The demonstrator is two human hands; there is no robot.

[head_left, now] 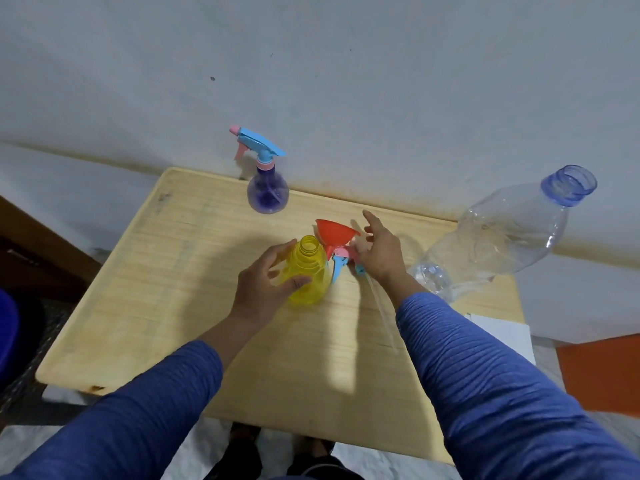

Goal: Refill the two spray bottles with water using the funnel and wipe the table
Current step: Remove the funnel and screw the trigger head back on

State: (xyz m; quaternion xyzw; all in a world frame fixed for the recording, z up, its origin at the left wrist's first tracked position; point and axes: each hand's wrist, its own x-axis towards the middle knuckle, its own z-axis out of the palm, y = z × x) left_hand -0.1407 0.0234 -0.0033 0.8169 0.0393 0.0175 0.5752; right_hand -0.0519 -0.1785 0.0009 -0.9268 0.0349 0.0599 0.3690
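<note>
Left hand (265,280) wraps the uncapped yellow bottle (307,271) mid-table, steadying it. Right hand (379,252), fingers spread and holding nothing, hovers beside the red funnel (335,233). Next, I'd say: seat the funnel in that neck.

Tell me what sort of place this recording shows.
Probably a plain room at home: a small wooden table pushed against a bare, scuffed wall, with a reused large plastic bottle and cheap coloured spray bottles on it.

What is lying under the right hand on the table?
Under the right hand lies the removed spray head, its tube trailing out beside the red funnel. The hand covers part of it.
</note>
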